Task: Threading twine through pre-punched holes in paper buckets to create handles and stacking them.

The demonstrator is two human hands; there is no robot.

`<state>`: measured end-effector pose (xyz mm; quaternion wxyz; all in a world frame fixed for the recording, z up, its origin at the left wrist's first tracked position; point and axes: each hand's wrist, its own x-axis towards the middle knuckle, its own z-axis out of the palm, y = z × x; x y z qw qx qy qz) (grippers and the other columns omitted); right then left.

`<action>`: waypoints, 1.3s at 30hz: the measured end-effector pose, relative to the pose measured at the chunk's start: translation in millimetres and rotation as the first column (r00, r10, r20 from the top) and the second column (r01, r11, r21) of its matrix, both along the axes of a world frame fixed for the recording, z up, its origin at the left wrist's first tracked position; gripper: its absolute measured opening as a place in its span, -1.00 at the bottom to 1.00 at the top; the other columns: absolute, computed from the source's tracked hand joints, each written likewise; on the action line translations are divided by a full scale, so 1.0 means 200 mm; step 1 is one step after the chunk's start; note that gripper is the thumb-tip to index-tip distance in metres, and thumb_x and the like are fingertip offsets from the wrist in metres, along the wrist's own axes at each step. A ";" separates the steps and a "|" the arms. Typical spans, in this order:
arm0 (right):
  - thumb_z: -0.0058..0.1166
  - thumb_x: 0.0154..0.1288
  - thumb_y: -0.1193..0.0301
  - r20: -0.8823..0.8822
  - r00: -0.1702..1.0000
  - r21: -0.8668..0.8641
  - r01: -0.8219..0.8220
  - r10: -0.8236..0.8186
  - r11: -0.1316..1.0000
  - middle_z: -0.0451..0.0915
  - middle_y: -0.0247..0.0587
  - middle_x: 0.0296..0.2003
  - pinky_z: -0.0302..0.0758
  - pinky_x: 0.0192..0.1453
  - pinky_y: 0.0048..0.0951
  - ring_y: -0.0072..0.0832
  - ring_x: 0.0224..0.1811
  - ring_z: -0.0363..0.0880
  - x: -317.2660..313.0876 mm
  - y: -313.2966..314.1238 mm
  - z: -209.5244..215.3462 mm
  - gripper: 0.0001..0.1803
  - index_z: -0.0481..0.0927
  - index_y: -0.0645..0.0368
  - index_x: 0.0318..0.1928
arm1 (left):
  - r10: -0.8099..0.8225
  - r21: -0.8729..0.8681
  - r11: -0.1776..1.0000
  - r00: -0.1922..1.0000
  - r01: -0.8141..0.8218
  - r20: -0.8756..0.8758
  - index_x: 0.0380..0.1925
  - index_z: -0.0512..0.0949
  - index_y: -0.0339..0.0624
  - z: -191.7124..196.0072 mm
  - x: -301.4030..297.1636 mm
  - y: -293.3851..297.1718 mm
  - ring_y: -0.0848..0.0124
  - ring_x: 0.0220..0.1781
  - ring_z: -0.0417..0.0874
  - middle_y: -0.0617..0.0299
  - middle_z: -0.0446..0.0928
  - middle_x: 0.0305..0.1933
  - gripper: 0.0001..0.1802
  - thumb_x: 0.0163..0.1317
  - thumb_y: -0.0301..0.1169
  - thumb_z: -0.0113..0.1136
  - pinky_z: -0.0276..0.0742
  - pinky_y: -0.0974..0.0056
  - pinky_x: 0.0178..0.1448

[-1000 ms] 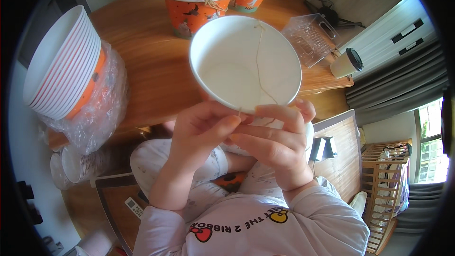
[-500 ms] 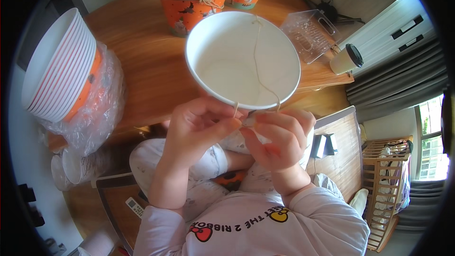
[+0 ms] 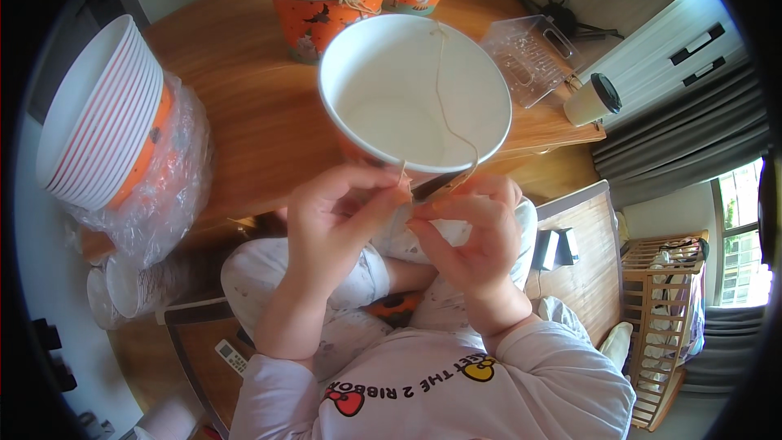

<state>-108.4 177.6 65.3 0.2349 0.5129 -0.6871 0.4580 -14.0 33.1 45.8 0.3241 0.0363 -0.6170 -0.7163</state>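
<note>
A white-lined paper bucket (image 3: 383,118) stands at the near edge of the table, its mouth tilted toward me. A thin tan string (image 3: 440,98) is tied at its far rim, hangs across the inside and comes over the near rim. My left hand (image 3: 326,216) pinches the string against the near rim with thumb and finger. Just right of it, my right hand (image 3: 481,232) has thumb and forefinger pressed together on the string's loose end. The fingertips partly hide the string between the hands.
Orange-patterned bucket stacks (image 3: 326,20) with string loops stand at the back of the wooden table (image 3: 244,49). At left is another stack (image 3: 98,122) in clear plastic wrap. To the right are a clear plastic holder (image 3: 525,61) and a lidded cup (image 3: 588,102).
My right hand has drawn slightly apart from the left and down, its thumb and forefinger now pinched together. The left hand stays at the near rim.
</note>
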 end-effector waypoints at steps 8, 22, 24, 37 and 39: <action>0.55 -0.19 0.44 -0.022 1.000 0.007 -0.017 0.017 1.000 0.66 -0.61 -0.29 0.18 -0.10 -0.41 -0.54 -0.23 0.52 0.01 0.00 0.00 -0.51 0.65 -0.03 -0.15 | -0.077 0.237 0.969 0.997 0.071 0.013 -0.24 0.55 -0.25 0.04 -0.01 0.03 0.51 -0.20 0.73 0.14 0.70 -0.24 -0.87 0.25 -0.57 0.31 0.61 0.51 -0.26; 0.54 -0.14 0.45 -0.088 0.996 -0.121 0.013 -0.024 0.993 0.73 -0.51 -0.25 0.21 -0.09 -0.41 -0.51 -0.26 0.53 0.01 -0.03 0.01 -0.55 0.55 -0.01 -0.22 | -0.146 0.362 0.918 0.986 0.164 -0.076 -0.21 0.51 -0.28 0.02 0.00 0.01 0.43 -0.14 0.74 0.15 0.67 -0.21 -0.86 0.27 -0.57 0.28 0.67 0.41 -0.12; 0.54 -0.14 0.44 -0.100 0.994 -0.087 0.028 -0.036 0.996 0.73 -0.52 -0.24 0.21 -0.10 -0.42 -0.51 -0.26 0.52 0.01 -0.03 0.02 -0.55 0.55 -0.02 -0.23 | -0.186 0.377 0.903 0.979 0.205 -0.086 -0.19 0.50 -0.30 0.02 0.00 0.01 0.41 -0.06 0.73 0.15 0.67 -0.19 -0.85 0.28 -0.61 0.26 0.66 0.37 0.02; 0.58 -0.23 0.43 -0.036 0.999 -0.101 0.019 -0.023 0.995 0.70 -0.61 -0.37 0.20 -0.18 -0.50 -0.59 -0.37 0.47 0.01 -0.03 0.02 -0.56 0.65 -0.02 -0.26 | -0.321 0.386 0.857 0.939 0.343 -0.121 -0.08 0.54 -0.29 -0.02 -0.01 0.00 0.52 -0.09 0.68 0.17 0.65 -0.07 -0.78 0.30 -0.53 0.27 0.61 0.44 -0.08; 0.58 -0.24 0.43 -0.022 1.000 -0.130 0.006 -0.009 0.991 0.69 -0.60 -0.37 0.20 -0.18 -0.50 -0.59 -0.37 0.47 0.01 -0.04 0.01 -0.56 0.66 -0.02 -0.26 | -0.336 0.369 0.856 0.932 0.361 -0.132 -0.08 0.55 -0.30 -0.03 -0.01 -0.01 0.51 -0.09 0.68 0.16 0.65 -0.08 -0.78 0.29 -0.54 0.27 0.62 0.44 -0.09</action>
